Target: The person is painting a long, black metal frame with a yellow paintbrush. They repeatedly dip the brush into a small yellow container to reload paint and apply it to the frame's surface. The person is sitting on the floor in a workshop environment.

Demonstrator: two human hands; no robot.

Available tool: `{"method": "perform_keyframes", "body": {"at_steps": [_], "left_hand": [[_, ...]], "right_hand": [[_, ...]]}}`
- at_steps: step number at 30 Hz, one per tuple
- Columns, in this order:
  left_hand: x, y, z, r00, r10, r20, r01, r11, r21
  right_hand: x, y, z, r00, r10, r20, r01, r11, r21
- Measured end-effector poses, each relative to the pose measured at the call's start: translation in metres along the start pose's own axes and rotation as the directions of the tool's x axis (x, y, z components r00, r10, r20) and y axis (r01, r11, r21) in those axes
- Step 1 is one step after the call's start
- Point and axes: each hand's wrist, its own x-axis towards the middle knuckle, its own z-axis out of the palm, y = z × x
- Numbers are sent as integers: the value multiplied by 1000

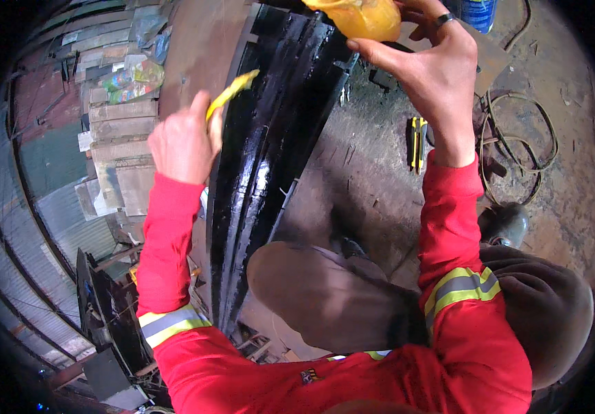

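Note:
My left hand (pixel 186 141) is closed around a narrow yellow tool (pixel 234 92), shaped like a flat stick or spatula. Its tip points up and to the right, over the left edge of a long black metal piece (pixel 259 148) with a wet-looking gloss and lengthwise ridges. At the top, my right hand (pixel 439 65) grips a translucent amber-yellow container (pixel 363 19), thumb below it and fingers behind. The container is tilted, partly cut off by the upper edge, and hangs over the black piece's far right corner. Whether anything is inside cannot be made out.
Yellow-and-black cutters or knives (pixel 417 145) lie on the stained floor. A coiled hose (pixel 518 141) is at the right, near a dark shoe (pixel 508 224). A blue can (pixel 477 14) stands far right. Stacked boards (pixel 122 148) and a plastic bag (pixel 132 79) are at the left.

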Motion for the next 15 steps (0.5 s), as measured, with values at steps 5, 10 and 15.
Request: {"method": "perform_keyframes", "body": {"at_steps": [5, 10, 15], "left_hand": [[12, -8, 15, 974, 161, -158, -177, 980, -92], [-7, -26, 24, 984, 142, 108, -146, 989, 32], [8, -17, 18, 986, 166, -14, -167, 983, -83]], "right_hand": [[-5, 3, 4, 1000, 30, -4, -30, 998, 48], [-4, 10, -3, 1000, 6, -8, -6, 1000, 4], [-4, 12, -4, 999, -45, -8, 45, 999, -19]]}}
